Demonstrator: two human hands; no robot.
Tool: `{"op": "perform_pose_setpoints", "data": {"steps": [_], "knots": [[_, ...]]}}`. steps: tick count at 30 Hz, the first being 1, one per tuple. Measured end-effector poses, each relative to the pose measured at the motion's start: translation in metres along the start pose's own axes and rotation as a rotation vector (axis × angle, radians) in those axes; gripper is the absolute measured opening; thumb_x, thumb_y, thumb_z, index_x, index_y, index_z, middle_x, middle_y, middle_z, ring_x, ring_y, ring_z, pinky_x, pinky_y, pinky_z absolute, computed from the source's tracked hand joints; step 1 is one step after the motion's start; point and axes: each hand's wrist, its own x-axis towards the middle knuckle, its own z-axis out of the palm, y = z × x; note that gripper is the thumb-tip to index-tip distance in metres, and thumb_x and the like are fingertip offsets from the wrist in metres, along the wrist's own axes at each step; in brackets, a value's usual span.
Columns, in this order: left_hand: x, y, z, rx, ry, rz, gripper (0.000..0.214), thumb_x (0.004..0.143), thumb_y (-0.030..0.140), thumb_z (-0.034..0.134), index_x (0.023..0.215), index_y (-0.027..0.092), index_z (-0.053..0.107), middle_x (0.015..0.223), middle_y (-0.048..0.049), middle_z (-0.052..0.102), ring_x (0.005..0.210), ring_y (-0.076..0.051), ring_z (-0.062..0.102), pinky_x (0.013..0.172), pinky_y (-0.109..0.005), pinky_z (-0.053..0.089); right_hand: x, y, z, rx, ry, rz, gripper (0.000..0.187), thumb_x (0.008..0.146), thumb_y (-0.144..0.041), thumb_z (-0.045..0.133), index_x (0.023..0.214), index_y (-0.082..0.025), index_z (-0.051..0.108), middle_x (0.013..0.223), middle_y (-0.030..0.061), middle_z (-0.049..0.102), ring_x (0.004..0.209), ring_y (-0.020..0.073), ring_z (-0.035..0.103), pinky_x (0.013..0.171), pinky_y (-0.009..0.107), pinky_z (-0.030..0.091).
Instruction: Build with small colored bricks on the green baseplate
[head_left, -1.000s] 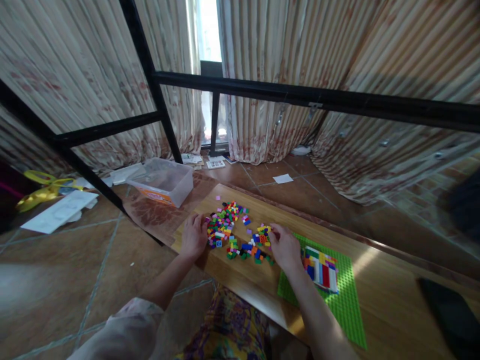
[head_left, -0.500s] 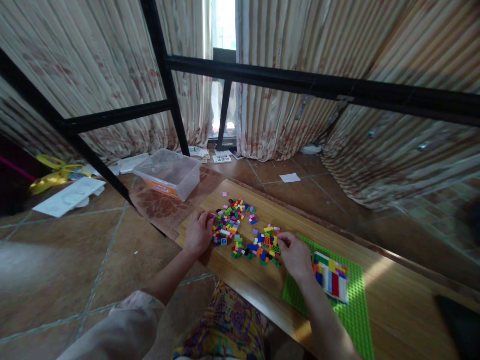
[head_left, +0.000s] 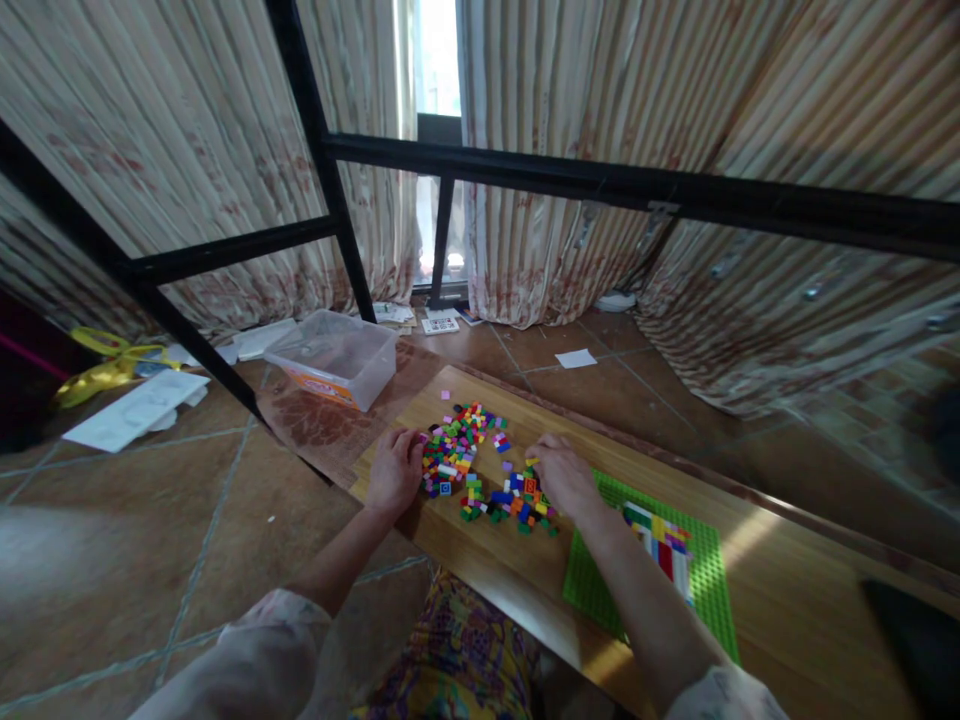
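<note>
My left hand (head_left: 397,468) rests at the left edge of a heap of small colourful building bricks (head_left: 457,440), its fingers curled in; whatever they hold is hidden. My right hand (head_left: 562,478) reaches over a second, looser group of bricks (head_left: 517,500), fingertips pinched at a yellow brick (head_left: 532,461) on the far side. Under my right forearm lies a green studded baseplate (head_left: 592,575). On it is a block of joined bricks (head_left: 664,545) in white, red, yellow and other colours, partly covered by the forearm.
A clear plastic bin (head_left: 337,360) with an orange label stands on the floor beyond the wooden bench (head_left: 465,560). Black metal bars (head_left: 525,165) cross in front of the curtains. A dark flat object (head_left: 911,630) lies at the bench's right end. Papers (head_left: 135,410) lie on the floor.
My right hand has moved left and away from me, from the right side of the looser bricks to their far side. My left hand stays by the heap. The view has shifted slightly.
</note>
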Motion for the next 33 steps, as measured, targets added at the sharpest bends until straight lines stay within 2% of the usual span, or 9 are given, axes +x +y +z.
{"op": "perform_pose_setpoints", "data": {"steps": [9, 12, 15, 17, 19, 21, 23, 28, 33], "knots": [[0.005, 0.0, -0.002, -0.008, -0.006, 0.007, 0.033, 0.088, 0.034, 0.039, 0.101, 0.017, 0.065, 0.105, -0.011, 0.063, 0.103, -0.025, 0.057, 0.093, -0.038, 0.046, -0.024, -0.025, -0.009, 0.145, 0.126, 0.084, 0.018, 0.087, -0.013, 0.045, 0.089, -0.019, 0.062, 0.099, 0.0061, 0.061, 0.098, 0.0187, 0.053, 0.089, 0.03, 0.041], [0.006, 0.0, -0.004, 0.007, -0.021, -0.004, 0.034, 0.087, 0.034, 0.039, 0.102, 0.017, 0.065, 0.107, -0.0113, 0.064, 0.104, -0.026, 0.057, 0.092, -0.039, 0.047, -0.047, -0.035, -0.019, 0.234, 0.204, 0.139, 0.019, 0.09, -0.017, 0.042, 0.093, -0.018, 0.061, 0.099, 0.0058, 0.063, 0.096, 0.0176, 0.057, 0.087, 0.03, 0.044], [0.006, -0.001, -0.004, 0.012, -0.021, 0.012, 0.034, 0.087, 0.035, 0.039, 0.1, 0.018, 0.065, 0.107, -0.0105, 0.064, 0.104, -0.025, 0.057, 0.093, -0.039, 0.046, -0.088, -0.035, -0.031, 0.357, 0.309, 0.23, 0.023, 0.092, -0.026, 0.041, 0.103, -0.019, 0.06, 0.099, 0.005, 0.066, 0.09, 0.0155, 0.061, 0.079, 0.028, 0.049], [0.007, -0.002, -0.003, 0.024, -0.014, 0.014, 0.034, 0.087, 0.036, 0.039, 0.1, 0.018, 0.066, 0.107, -0.0105, 0.064, 0.104, -0.025, 0.057, 0.094, -0.039, 0.046, -0.122, -0.025, -0.037, 0.624, 0.483, 0.393, 0.025, 0.088, -0.036, 0.051, 0.103, -0.022, 0.064, 0.099, 0.0044, 0.069, 0.09, 0.017, 0.064, 0.079, 0.03, 0.051], [0.008, -0.003, -0.003, 0.04, -0.016, 0.013, 0.036, 0.086, 0.037, 0.039, 0.1, 0.017, 0.066, 0.107, -0.0114, 0.063, 0.103, -0.026, 0.057, 0.094, -0.04, 0.046, -0.155, -0.007, -0.042, 0.782, 0.665, 0.618, 0.031, 0.079, -0.043, 0.06, 0.097, -0.019, 0.067, 0.093, 0.0064, 0.071, 0.079, 0.0183, 0.066, 0.07, 0.03, 0.054], [0.009, -0.004, -0.002, 0.052, -0.02, 0.025, 0.037, 0.086, 0.038, 0.038, 0.1, 0.016, 0.066, 0.107, -0.0117, 0.063, 0.102, -0.026, 0.058, 0.093, -0.04, 0.046, -0.182, 0.015, -0.043, 0.873, 0.741, 0.83, 0.038, 0.071, -0.046, 0.067, 0.094, -0.016, 0.068, 0.081, 0.0068, 0.071, 0.064, 0.0171, 0.065, 0.059, 0.029, 0.054], [0.01, -0.005, -0.001, 0.067, -0.016, 0.049, 0.038, 0.087, 0.039, 0.038, 0.1, 0.017, 0.066, 0.106, -0.0113, 0.064, 0.102, -0.026, 0.057, 0.093, -0.041, 0.046, -0.198, 0.034, -0.04, 0.937, 0.789, 0.964, 0.042, 0.063, -0.048, 0.073, 0.087, -0.013, 0.069, 0.069, 0.005, 0.069, 0.054, 0.0149, 0.061, 0.052, 0.027, 0.051], [0.013, -0.01, 0.0, 0.112, 0.002, 0.094, 0.039, 0.085, 0.04, 0.038, 0.097, 0.015, 0.066, 0.103, -0.0123, 0.063, 0.101, -0.027, 0.057, 0.093, -0.041, 0.046, -0.194, 0.054, -0.025, 1.021, 0.789, 0.969, 0.044, 0.061, -0.048, 0.073, 0.083, -0.011, 0.069, 0.059, 0.0024, 0.065, 0.05, 0.0129, 0.056, 0.048, 0.026, 0.047], [0.016, -0.013, -0.001, 0.146, -0.035, 0.117, 0.039, 0.085, 0.04, 0.039, 0.097, 0.015, 0.067, 0.101, -0.0125, 0.064, 0.1, -0.027, 0.058, 0.093, -0.042, 0.046, -0.176, 0.056, -0.019, 0.876, 0.739, 0.917, 0.037, 0.07, -0.043, 0.065, 0.088, -0.012, 0.071, 0.075, 0.0079, 0.072, 0.067, 0.0181, 0.064, 0.06, 0.027, 0.048]]}}
